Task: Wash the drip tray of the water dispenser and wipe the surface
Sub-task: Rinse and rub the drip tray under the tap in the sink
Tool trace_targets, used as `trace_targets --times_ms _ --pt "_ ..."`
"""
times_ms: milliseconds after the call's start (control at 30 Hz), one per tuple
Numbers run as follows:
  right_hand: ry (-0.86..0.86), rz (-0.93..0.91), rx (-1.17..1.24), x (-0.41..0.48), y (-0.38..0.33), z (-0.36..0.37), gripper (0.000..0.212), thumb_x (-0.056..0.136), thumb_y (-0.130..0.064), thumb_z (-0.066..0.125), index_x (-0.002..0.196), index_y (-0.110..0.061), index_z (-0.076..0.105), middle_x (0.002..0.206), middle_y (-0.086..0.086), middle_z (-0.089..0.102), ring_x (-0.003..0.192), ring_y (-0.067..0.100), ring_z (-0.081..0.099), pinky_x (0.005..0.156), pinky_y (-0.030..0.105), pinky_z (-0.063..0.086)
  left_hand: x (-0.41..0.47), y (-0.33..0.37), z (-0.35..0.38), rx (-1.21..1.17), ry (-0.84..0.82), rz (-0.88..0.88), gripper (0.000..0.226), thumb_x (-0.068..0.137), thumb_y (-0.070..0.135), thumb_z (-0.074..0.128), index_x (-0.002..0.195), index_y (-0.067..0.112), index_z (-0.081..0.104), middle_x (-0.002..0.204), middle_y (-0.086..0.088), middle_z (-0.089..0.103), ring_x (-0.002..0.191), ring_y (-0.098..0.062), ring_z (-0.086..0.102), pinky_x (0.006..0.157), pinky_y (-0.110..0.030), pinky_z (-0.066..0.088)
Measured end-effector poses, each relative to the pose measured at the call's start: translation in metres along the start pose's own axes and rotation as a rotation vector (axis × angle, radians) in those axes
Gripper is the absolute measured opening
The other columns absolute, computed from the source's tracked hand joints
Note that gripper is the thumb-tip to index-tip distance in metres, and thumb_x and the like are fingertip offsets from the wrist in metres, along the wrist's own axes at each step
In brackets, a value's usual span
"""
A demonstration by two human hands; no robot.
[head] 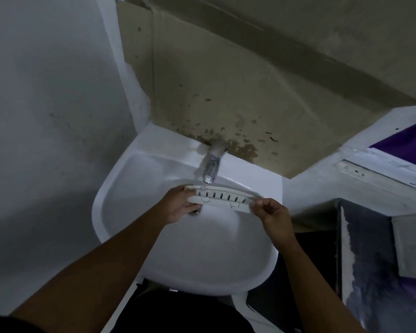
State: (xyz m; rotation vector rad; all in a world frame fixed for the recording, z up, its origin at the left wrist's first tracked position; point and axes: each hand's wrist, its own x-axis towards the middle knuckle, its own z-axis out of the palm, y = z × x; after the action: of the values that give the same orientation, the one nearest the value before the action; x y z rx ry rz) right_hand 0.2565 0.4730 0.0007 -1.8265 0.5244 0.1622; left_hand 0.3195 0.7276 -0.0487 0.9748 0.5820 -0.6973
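A long white drip tray (222,197) with a row of dark slots is held level over the white sink (154,236), just below the chrome tap (211,165). My left hand (180,204) grips the tray's left end. My right hand (273,213) pinches its right end between thumb and fingers. A thin stream of water appears to fall from the spout onto the tray's far edge. The sink's drain (194,212) shows partly under my left hand.
A stained brown cardboard sheet (226,92) covers the wall behind the tap. A grey wall (46,116) stands to the left. To the right are a white ledge (346,179), a purple surface (408,143) and a dark rough slab (370,260).
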Motion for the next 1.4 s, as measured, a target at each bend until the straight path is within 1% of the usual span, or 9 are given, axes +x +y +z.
trace_targets --times_ms 167,433,567,700,800,967,1100,1300,1400 --pt "-0.043 0.004 0.081 0.011 -0.006 0.016 0.024 0.087 -0.001 0.066 0.108 -0.013 0.063 0.118 0.001 0.070 0.106 0.018 0.068 0.092 0.038 0.056 -0.008 0.003 -0.007 -0.020 0.051 0.055 0.024 0.083 -0.005 0.065 0.100 0.007 0.056 0.109 -0.022 0.060 0.092 -0.035 0.066 0.066 -0.038 0.060" --pt "-0.078 0.064 0.081 0.043 -0.015 0.057 0.029 0.089 0.005 0.055 0.111 -0.014 0.063 0.118 0.018 0.065 0.103 0.030 0.065 0.080 0.039 0.059 -0.020 0.006 -0.026 0.044 0.109 0.149 0.033 0.076 -0.003 0.075 0.106 0.001 0.065 0.110 -0.021 0.067 0.095 -0.029 0.069 0.074 -0.033 0.060" --pt "-0.062 -0.038 -0.113 0.049 -0.019 0.080 0.032 0.079 -0.020 0.079 0.107 -0.017 0.064 0.105 -0.002 0.068 0.088 0.019 0.065 0.086 0.047 0.056 -0.028 0.010 -0.035 0.094 0.159 0.184 0.034 0.075 0.005 0.077 0.107 0.005 0.065 0.100 -0.010 0.069 0.085 -0.017 0.068 0.066 -0.026 0.057" --pt "-0.155 0.046 -0.249 0.047 -0.027 0.103 0.055 0.063 -0.042 0.087 0.108 -0.023 0.062 0.100 -0.011 0.066 0.086 0.008 0.064 0.077 0.027 0.054 -0.033 0.010 -0.049 0.150 0.208 0.252 0.036 0.077 0.011 0.076 0.111 0.005 0.066 0.101 -0.012 0.068 0.081 -0.018 0.065 0.060 -0.023 0.054" --pt "-0.221 0.095 -0.281 0.049 -0.021 0.116 0.058 0.054 -0.060 0.083 0.099 -0.026 0.068 0.096 -0.007 0.073 0.086 0.013 0.069 0.081 0.039 0.059 -0.038 0.009 -0.058 0.164 0.248 0.260 0.033 0.077 0.012 0.076 0.109 0.008 0.069 0.098 -0.012 0.070 0.078 -0.019 0.065 0.059 -0.025 0.053" --pt "-0.256 0.156 -0.149 0.051 -0.025 0.129 0.030 0.087 -0.027 0.071 0.104 -0.003 0.070 0.102 0.018 0.073 0.084 0.028 0.073 0.076 0.043 0.061 -0.047 0.008 -0.078 0.024 0.268 0.218 0.020 0.083 0.006 0.069 0.103 0.008 0.072 0.085 -0.008 0.067 0.068 -0.015 0.056 0.051 -0.022 0.045" --pt "-0.317 0.136 -0.147 0.049 -0.030 0.141 0.004 0.094 -0.019 0.061 0.092 -0.021 0.064 0.101 0.014 0.070 0.089 0.027 0.069 0.086 0.050 0.057 -0.049 0.007 -0.084 -0.074 0.310 0.219 0.024 0.082 0.002 0.069 0.106 0.005 0.070 0.088 -0.012 0.069 0.068 -0.016 0.060 0.050 -0.020 0.047" --pt "-0.291 0.149 -0.137 0.042 -0.037 0.152 0.038 0.067 -0.033 0.087 0.092 -0.021 0.060 0.088 -0.009 0.065 0.087 0.014 0.064 0.081 0.029 0.053 -0.052 0.001 -0.083 -0.094 0.220 0.232 0.031 0.087 0.003 0.063 0.118 0.006 0.062 0.107 -0.015 0.067 0.087 -0.021 0.065 0.063 -0.024 0.056" --pt "-0.212 0.164 -0.202 0.048 -0.032 0.150 0.047 0.060 -0.058 0.080 0.090 -0.024 0.068 0.092 -0.001 0.073 0.089 0.020 0.070 0.082 0.038 0.058 -0.053 0.000 -0.084 -0.073 0.177 0.248 0.033 0.089 0.001 0.059 0.121 0.005 0.059 0.111 -0.015 0.065 0.091 -0.021 0.066 0.066 -0.023 0.057"
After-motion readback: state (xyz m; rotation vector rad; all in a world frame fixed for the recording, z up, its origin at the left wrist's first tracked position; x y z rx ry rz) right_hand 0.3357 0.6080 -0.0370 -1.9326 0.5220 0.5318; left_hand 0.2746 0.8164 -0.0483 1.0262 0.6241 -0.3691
